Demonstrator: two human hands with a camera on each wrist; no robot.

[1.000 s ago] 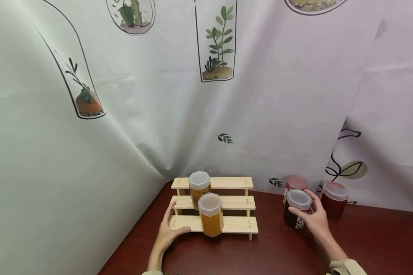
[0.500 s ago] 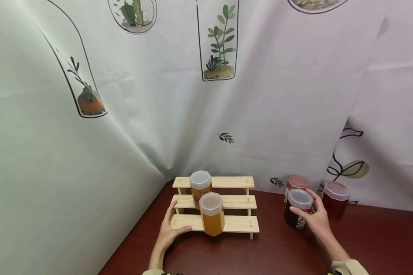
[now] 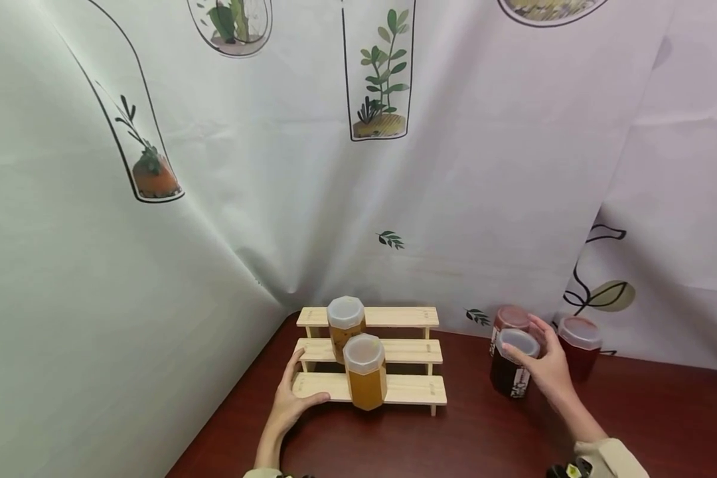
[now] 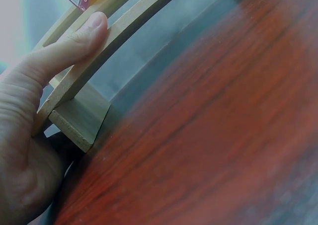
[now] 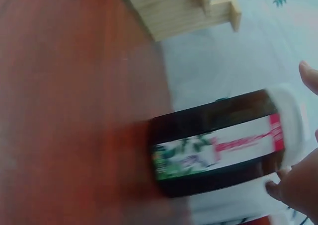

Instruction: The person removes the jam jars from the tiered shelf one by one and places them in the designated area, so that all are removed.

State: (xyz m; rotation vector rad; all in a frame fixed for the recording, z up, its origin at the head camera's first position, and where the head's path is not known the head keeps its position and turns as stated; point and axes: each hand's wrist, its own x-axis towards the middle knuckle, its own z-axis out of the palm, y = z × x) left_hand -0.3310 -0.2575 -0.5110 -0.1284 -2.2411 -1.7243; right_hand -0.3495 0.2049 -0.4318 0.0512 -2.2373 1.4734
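Observation:
My left hand (image 3: 289, 403) holds the left end of a three-step wooden display stand (image 3: 415, 390), thumb along the front board of the stand (image 4: 126, 29) and fingers at its side. Two honey-coloured jars with pale lids stand on it, a front jar (image 3: 366, 385) and a rear jar (image 3: 346, 325). On the table at right, my right hand (image 3: 551, 365) hovers spread around the lid of a dark jar (image 3: 508, 377). In the right wrist view the thumb (image 5: 309, 77) is clear of the lid, and the dark jar (image 5: 213, 145) shows its white-and-pink label.
Behind the dark jar stands a red-lidded jar (image 3: 514, 317); another red jar (image 3: 579, 352) is right of the hand. A white patterned cloth (image 3: 484, 199) rises behind the dark red table (image 3: 394, 445) and along its left side.
The right hand has loosened from the dark jar, its thumb lifting over the lid. The jar's label has turned a little. The left hand keeps its hold on the stand.

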